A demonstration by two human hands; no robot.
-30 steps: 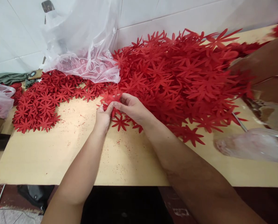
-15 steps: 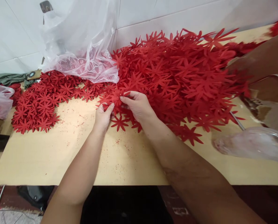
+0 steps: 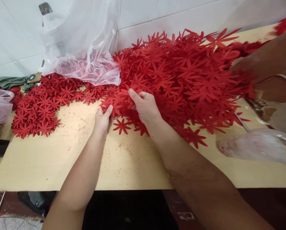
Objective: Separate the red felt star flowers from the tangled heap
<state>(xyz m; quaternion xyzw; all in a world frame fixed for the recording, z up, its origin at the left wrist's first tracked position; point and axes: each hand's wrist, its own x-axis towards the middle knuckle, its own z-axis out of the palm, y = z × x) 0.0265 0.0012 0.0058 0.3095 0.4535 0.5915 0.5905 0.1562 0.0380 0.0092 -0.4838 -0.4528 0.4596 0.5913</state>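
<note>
My left hand (image 3: pixel 103 118) grips a red flower-shaped cutout (image 3: pixel 112 104), its thumb pressed on top and its other fingers hidden underneath. Just to the right, my right hand (image 3: pixel 146 107) is closed, its thumb lying over another red petalled cutout (image 3: pixel 124 95) at the edge of the large heap. The fingertips below that cutout are partly hidden. A single red flower cutout (image 3: pixel 122 126) lies flat on the table below the hands. The big loose heap of red flower cutouts (image 3: pixel 181 73) rises behind and to the right of my right hand.
Stacked red flower cutouts (image 3: pixel 34 111) cover the table's left side. A clear plastic bag (image 3: pixel 85 64) hangs against the tiled wall. Torn cardboard (image 3: pixel 274 73) and a clear plastic item (image 3: pixel 255 145) stand at the right. Red scraps dot the wooden table (image 3: pixel 75 140).
My hands have moved apart a little: the left slightly left, the right slightly right with its thumb raised. The view has shifted slightly.
</note>
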